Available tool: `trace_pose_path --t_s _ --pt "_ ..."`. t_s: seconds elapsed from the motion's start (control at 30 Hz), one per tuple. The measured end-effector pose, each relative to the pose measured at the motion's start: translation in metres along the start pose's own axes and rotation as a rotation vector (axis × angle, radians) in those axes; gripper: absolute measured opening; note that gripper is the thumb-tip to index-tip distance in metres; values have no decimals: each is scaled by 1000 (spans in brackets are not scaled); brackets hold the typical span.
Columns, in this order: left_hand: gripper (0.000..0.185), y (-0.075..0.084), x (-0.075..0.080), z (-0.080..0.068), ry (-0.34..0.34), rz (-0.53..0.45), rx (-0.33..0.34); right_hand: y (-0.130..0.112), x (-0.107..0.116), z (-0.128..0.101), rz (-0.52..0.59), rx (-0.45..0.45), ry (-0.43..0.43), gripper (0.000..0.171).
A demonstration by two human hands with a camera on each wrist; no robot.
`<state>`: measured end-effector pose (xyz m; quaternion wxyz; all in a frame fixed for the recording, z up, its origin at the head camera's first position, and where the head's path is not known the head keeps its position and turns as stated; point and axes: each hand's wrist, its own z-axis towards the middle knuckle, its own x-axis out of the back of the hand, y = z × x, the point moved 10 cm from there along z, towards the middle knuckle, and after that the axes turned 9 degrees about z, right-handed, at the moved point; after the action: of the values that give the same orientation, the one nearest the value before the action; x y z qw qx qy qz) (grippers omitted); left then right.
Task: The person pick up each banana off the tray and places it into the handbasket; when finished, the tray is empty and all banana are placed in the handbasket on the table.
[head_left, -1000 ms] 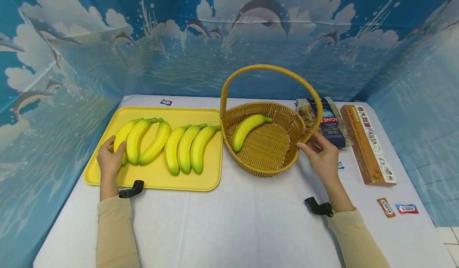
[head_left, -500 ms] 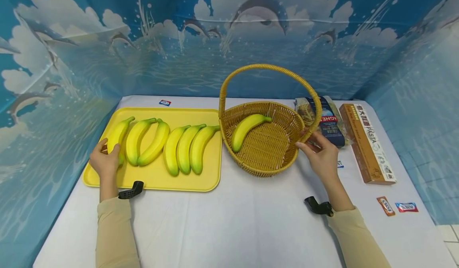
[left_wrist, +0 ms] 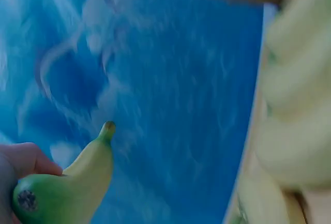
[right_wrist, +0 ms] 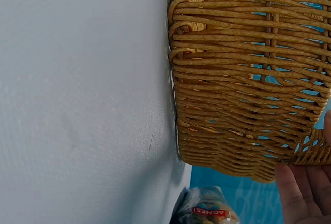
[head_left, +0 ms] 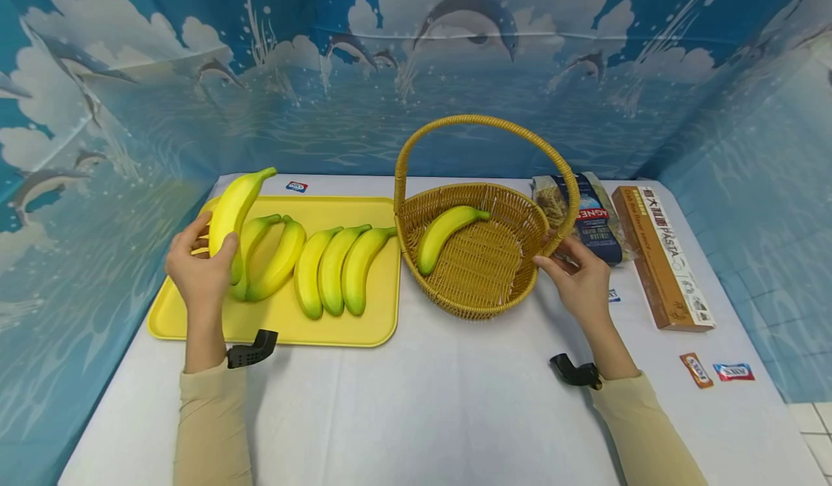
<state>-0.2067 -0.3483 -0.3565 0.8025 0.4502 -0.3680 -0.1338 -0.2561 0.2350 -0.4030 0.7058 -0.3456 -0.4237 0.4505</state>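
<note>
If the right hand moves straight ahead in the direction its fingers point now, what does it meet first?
Probably the basket: the right hand already lies against its wall below the handle's base, so no gap remains. Depth is not fully certain.

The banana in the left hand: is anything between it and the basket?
The banana is lifted above the yellow tray. Five more bananas lie below the path, and the basket handle arches over its opening.

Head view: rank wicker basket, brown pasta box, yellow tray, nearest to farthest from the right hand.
From the right hand:
1. wicker basket, touched at its right rim.
2. brown pasta box, just right of the hand, apart.
3. yellow tray, far left, beyond the basket.
</note>
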Motion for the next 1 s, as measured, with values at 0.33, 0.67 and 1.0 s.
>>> trace_pose_path --t_s 0.33,0.67,1.0 --pt "46 133 -73 -75 -248 -143 -415 1 3 1 10 -11 3 44" --pt "45 190 -163 -126 -439 -120 -579 2 0 -1 -1 -36 -8 46" --pt "48 182 -244 -151 -556 140 -580 -1 1 -1 2 -24 4 45"
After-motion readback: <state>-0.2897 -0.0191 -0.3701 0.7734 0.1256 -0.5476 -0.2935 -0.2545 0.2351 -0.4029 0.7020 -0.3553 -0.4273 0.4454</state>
